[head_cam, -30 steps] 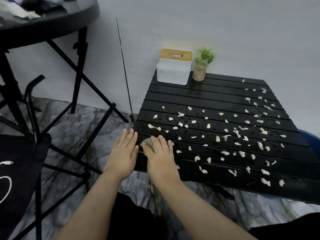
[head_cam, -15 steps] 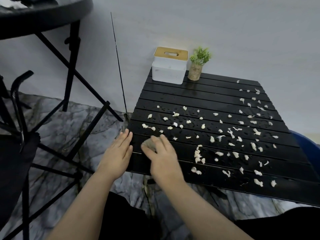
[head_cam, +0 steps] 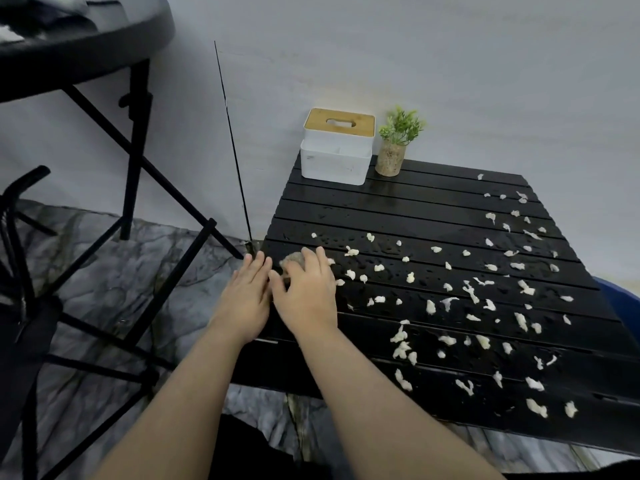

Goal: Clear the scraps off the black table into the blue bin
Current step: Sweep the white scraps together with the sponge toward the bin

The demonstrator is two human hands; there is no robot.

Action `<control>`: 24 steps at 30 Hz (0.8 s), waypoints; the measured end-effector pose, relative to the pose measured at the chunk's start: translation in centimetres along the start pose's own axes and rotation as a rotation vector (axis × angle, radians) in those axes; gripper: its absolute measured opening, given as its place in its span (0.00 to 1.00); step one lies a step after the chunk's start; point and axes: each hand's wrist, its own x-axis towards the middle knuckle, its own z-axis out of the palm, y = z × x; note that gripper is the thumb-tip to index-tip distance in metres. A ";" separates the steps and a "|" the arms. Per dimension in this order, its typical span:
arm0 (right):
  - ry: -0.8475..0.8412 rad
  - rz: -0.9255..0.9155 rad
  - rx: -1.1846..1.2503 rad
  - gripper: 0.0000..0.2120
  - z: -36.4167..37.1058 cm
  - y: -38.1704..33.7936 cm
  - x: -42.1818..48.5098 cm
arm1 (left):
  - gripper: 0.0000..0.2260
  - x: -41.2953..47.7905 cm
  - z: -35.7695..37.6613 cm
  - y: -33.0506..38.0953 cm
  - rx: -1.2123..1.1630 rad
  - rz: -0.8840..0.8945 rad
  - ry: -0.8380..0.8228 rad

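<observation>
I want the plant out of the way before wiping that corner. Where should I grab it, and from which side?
Grip the plant by its round speckled pot, not the leafy top. Probably come from the right or front: the pot stands upright, the tissue box sits close on its left, and the wall is right behind.

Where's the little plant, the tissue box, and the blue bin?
little plant (head_cam: 401, 125): head view, on its green leaves.
tissue box (head_cam: 332, 164): head view, on its white front wall.
blue bin (head_cam: 621, 297): head view, on the rim showing past the table's right edge.
</observation>
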 end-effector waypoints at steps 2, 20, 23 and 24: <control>0.002 -0.050 -0.054 0.13 0.3 0.8 0.2 | 0.22 0.0 0.1 -0.1 0.012 0.008 0.011; 0.013 -0.117 -0.092 0.08 -1.5 2.8 1.9 | 0.23 0.0 0.0 0.0 0.042 -0.019 -0.050; 0.091 0.033 -0.076 0.07 -4.1 6.1 2.3 | 0.23 0.1 0.1 0.0 0.042 -0.024 -0.052; 0.129 0.095 -0.038 0.07 -4.9 6.6 2.7 | 0.23 0.1 0.1 0.0 0.040 -0.023 -0.050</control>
